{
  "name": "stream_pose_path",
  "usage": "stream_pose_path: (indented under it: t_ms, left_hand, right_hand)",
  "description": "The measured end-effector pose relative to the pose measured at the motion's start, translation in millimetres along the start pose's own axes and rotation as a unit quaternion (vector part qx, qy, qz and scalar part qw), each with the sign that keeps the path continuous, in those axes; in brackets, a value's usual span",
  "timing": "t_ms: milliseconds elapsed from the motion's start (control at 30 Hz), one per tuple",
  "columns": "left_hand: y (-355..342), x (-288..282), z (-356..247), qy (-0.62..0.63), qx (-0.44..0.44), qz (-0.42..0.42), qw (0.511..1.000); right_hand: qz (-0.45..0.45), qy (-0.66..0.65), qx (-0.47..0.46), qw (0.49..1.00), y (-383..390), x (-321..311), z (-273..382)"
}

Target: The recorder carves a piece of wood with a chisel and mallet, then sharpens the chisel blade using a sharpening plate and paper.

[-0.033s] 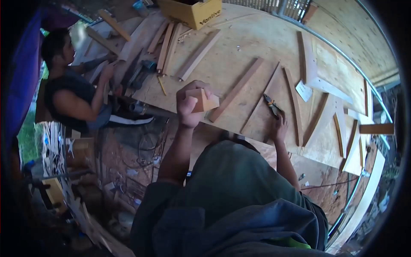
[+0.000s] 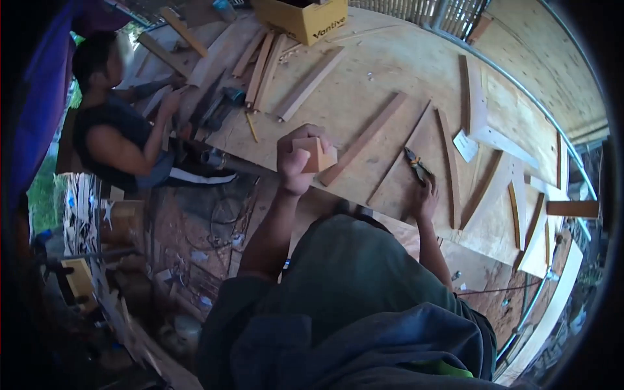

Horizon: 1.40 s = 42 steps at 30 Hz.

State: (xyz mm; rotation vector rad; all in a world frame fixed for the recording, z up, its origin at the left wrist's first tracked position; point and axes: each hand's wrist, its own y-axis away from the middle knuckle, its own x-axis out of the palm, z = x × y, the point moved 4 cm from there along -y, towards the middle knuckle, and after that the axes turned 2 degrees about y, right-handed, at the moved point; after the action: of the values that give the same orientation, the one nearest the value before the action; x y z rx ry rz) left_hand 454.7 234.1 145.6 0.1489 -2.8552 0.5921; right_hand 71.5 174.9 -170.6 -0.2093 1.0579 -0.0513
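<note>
My left hand [image 2: 291, 170] is raised over the near edge of the workbench [image 2: 338, 84], closed around a wooden piece [image 2: 315, 155] with its pale, angular end turned up. The rest of that piece is hidden by the foreshortened view. Lower and to the right, my right hand [image 2: 426, 199] rests at the bench with its fingers around the handle ends of a pair of pliers [image 2: 417, 166]. The pliers' jaws point away from me. Beside them on the left lies a thin wooden strip [image 2: 400, 153], and on the right a curved wooden piece [image 2: 448, 166].
A long wooden bar [image 2: 364, 138] and several cut boards lie across the bench. A yellow cardboard box [image 2: 299, 23] stands at the back. Someone in a dark sleeveless top [image 2: 123, 133] works at the left, near a power tool [image 2: 224, 107]. A metal pipe [image 2: 520, 81] borders the far right.
The view has shifted slightly, so the bench and the things on it sit a little further right. Both hands keep their holds.
</note>
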Motion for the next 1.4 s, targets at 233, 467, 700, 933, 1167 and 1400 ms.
stream_pose_path:
  t_ms: [233,467,700,933,1167,1400]
  left_hand:
    - [24,6,-1,-0.063,0.020,-0.012,0.998]
    - [-7,5,-13,-0.095,-0.011,-0.055,0.994]
    - [-31,-18,-9,-0.138,-0.029,-0.051,0.989]
    - [-49,-64,-14,0.120,-0.126,0.024,0.984]
    - [-56,-241,-21,-0.086,-0.061,-0.110,0.988]
    - [35,-605,65,-0.490,-0.203,-0.384,0.756]
  right_hand:
    - [-0.032,0.015,-0.008,0.999,-14,5,15]
    - [0.090,-0.463,-0.173,0.865,-75,-110,239]
    - [0.223,-0.579,-0.301,0.724,-86,-172,418]
    - [0.133,-0.626,-0.168,0.750,-96,-138,464]
    - [0.035,-0.585,-0.152,0.796,-130,-120,471]
    - [0.022,-0.599,-0.079,0.797,-147,-112,478]
